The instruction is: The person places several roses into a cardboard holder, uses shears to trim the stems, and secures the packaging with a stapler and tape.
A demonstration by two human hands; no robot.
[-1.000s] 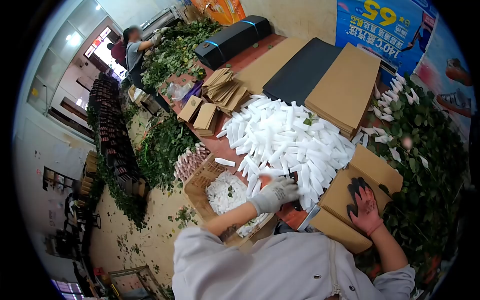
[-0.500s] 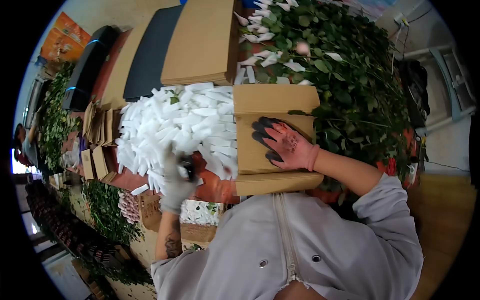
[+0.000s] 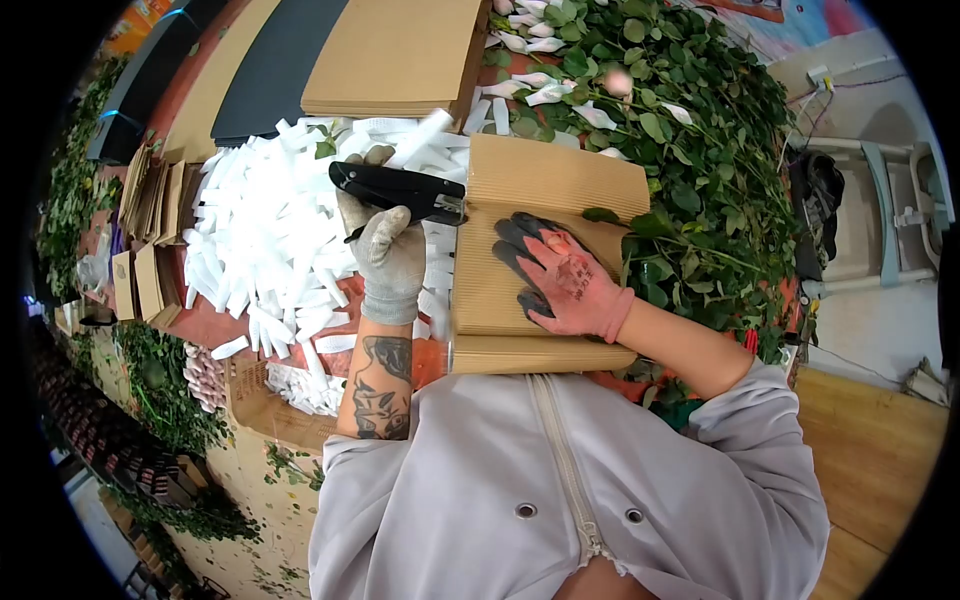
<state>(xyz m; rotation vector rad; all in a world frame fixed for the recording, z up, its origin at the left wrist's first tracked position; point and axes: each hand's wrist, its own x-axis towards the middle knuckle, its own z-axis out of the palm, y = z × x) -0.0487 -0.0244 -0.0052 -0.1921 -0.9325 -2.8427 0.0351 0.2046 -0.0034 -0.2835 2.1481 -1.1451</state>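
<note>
My left hand (image 3: 385, 235), in a pale work glove, grips a black stapler (image 3: 400, 190) above a heap of white foam sleeves (image 3: 260, 220). The stapler's metal-tipped end points right, close to the left edge of a folded sheet of corrugated cardboard (image 3: 490, 295). On that sheet my right hand (image 3: 565, 275) lies flat, in a pink glove with dark fingertips, its fingers spread and pointing left. Whatever is beneath the folded cardboard is hidden. Leafy stems (image 3: 680, 240) lie against its right side.
Stacked brown cardboard sheets (image 3: 390, 55) and a dark sheet (image 3: 275, 70) stand behind the heap. White-wrapped flower heads (image 3: 550, 93) lie at the back. A box of white pieces (image 3: 275, 405) is below left, a folding chair (image 3: 880, 210) at right.
My left hand has moved up and right with the stapler, which now shows clearly. My right hand stays on the cardboard. The whole view has shifted slightly.
</note>
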